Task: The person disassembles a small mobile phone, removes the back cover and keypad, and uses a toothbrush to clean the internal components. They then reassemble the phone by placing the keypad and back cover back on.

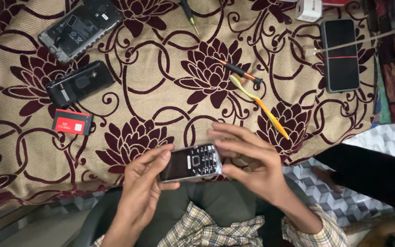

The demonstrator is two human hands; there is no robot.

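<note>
A small black keypad phone [192,163] lies sideways between my two hands, above my lap at the near edge of the patterned cloth [161,91]. My left hand [145,183] grips its screen end, thumb on the front. My right hand [248,160] holds the keypad end, fingers spread over the top.
On the cloth lie an opened phone body [81,28], a black back cover [79,83], a red and black battery [72,122], a screwdriver [189,14], a black and orange tool [239,71], yellow-orange tweezers [259,104], a black smartphone [340,55] and a white charger [308,10]. Another person's dark-clad leg [371,171] is at right.
</note>
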